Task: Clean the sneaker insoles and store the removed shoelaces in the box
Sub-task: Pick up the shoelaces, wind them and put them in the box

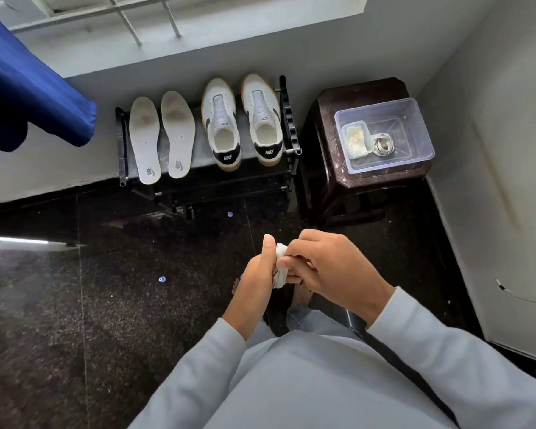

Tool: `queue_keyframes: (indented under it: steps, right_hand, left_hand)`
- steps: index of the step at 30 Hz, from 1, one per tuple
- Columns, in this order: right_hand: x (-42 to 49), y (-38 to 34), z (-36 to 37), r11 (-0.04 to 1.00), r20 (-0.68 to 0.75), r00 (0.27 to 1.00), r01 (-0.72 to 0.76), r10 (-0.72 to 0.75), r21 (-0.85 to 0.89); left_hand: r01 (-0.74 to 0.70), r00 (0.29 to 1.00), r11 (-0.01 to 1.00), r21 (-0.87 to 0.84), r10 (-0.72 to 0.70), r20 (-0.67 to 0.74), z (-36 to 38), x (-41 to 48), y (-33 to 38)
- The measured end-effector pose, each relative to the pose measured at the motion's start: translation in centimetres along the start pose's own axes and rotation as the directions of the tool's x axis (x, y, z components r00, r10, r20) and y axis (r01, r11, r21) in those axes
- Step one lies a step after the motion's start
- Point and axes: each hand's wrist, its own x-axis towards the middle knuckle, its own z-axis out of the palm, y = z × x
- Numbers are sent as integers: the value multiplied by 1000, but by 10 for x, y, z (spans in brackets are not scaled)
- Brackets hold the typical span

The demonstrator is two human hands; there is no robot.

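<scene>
White shoelace [281,252], bunched into a small bundle, sits between both hands: the left hand [254,275] grips it with the thumb upright, and the right hand [331,267] pinches it from the other side. Well ahead of the hands, two insoles [144,140] and two sneakers [222,125] lie side by side on a black rack [123,140]. Ahead and to the right of the right hand, a clear box [410,128] on a brown stool [328,134] holds a coiled lace [382,144]

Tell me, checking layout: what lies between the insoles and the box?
Head view: the two sneakers, on the rack beside the insoles; the box stands on a stool.
</scene>
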Motion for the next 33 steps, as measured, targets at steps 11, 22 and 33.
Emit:
queue_keyframes:
  steps: [11, 22, 33]
  right_hand:
    - [5, 16, 2, 813, 242, 968, -195, 69, 549]
    - [4, 11, 4, 655, 145, 973, -229, 181, 720]
    - [0, 5, 23, 737, 30, 966, -216, 258, 641]
  left_hand:
    - [33, 977, 993, 113, -56, 204, -7, 4, -1]
    - [-138, 990, 984, 113, 141, -15, -2, -15, 12]
    - [-12, 986, 1000, -2, 11, -168, 2, -17, 22]
